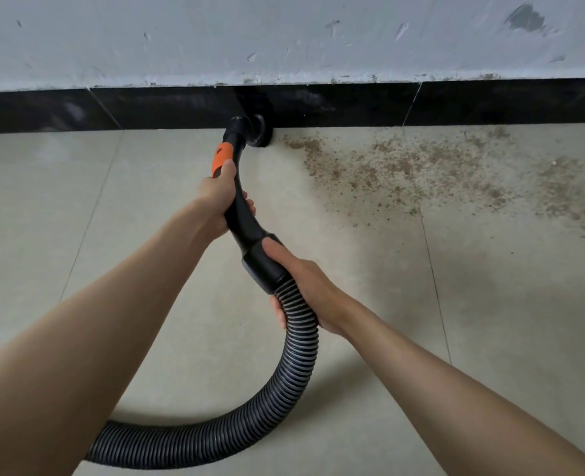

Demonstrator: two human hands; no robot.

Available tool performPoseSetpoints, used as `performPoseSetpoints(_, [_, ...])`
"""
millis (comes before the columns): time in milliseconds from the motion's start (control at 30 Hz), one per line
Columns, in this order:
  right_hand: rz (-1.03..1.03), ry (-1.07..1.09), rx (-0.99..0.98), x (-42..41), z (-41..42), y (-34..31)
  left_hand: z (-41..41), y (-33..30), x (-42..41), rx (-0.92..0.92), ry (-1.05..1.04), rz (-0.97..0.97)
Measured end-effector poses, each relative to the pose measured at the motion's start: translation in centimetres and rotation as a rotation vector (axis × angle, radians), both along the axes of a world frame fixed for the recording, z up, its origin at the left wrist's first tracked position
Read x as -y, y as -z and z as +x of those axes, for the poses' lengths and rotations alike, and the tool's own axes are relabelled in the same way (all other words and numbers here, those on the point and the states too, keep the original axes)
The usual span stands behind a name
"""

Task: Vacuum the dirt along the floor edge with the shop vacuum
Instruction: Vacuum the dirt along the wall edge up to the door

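Left hand: wrapped around the black rigid handle of the vacuum wand, thumb lying up along it toward the orange collar. Firm grasp.

Ribbed grey-black hose: enters from lower left, loops across the tiled floor, rises to the black cuff. From the cuff the handle runs up and slightly left, long axis pointing away from the person toward the wall.

Round brush nozzle: at the far end of the wand, bristle face turned right, set at the joint between floor and black skirting. Touching or just beside the skirting; cannot tell which.

Right hand: curled around the cuff-to-hose junction, thumb on the cuff, fingers under the first ribs.

Dirt: brown granular scatter on the floor right of the nozzle, starting just beside the bristles, spreading along the edge toward the right border.

Pale scuffed wall above the skirting. No legible writing or brand marks on hose, collar or nozzle.
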State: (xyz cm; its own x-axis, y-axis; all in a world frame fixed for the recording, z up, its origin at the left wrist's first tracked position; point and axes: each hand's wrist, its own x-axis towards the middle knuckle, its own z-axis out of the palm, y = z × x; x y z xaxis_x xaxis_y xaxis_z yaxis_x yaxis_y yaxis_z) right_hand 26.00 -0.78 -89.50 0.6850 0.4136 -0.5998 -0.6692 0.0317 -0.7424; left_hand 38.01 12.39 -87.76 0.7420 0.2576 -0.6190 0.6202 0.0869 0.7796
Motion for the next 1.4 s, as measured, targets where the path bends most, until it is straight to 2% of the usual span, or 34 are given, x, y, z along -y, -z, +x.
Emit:
performPoseSetpoints(133, [-0.131, 0.175, 0.100, 0.2, -1.3, 0.8, -0.3, 0.8, 0.9, 0.004, 0.024, 0.010])
performPoseSetpoints(267, [-0.220, 0.251, 0.189, 1.1, -2.3, 0.9, -0.4, 0.3, 3.3, -0.022, 0.130, -0.024])
performPoseSetpoints(867, [-0.148, 0.404, 0.153, 12.7, -4.0, 1.2, -1.6, 0.5, 15.6, -0.020, 0.190, 0.048])
performPoseSetpoints(1200, [-0.181, 0.642, 0.127, 17.9, -5.7, 1.7, -1.9, -0.2, 24.7, -0.008, 0.435, 0.091])
performPoseSetpoints(1400, [-0.205, 0.645, 0.154, 17.6, -5.6, 1.6, -1.6, -0.4, 24.5, -0.004, 0.452, 0.095])
